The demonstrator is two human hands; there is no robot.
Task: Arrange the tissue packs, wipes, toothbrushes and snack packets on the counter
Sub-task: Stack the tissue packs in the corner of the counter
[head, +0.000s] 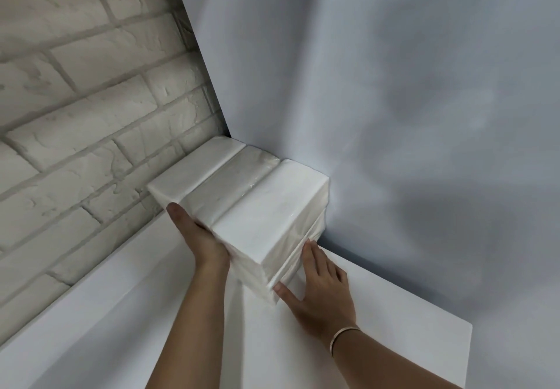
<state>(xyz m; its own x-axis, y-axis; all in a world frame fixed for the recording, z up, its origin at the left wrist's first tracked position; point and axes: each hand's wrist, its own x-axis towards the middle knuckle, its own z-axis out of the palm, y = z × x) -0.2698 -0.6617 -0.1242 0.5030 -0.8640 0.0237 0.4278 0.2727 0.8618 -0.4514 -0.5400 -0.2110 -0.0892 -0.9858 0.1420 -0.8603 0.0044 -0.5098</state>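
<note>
A block of white tissue packs (242,203) wrapped in clear film stands in the far corner of the white counter (378,328), where the brick wall meets the plain wall. Three packs show side by side on top, with more layers below. My left hand (197,237) presses flat against the block's near-left face, thumb up at its edge. My right hand (318,285) lies with straight fingers against the lower right face, thumb at the block's near bottom corner. No wipes, toothbrushes or snack packets are in view.
A white brick wall (75,115) runs along the counter's left side. A plain pale wall (394,100) closes the back and right. The counter's right edge (468,355) drops off near my right forearm, which wears a thin bracelet (342,338).
</note>
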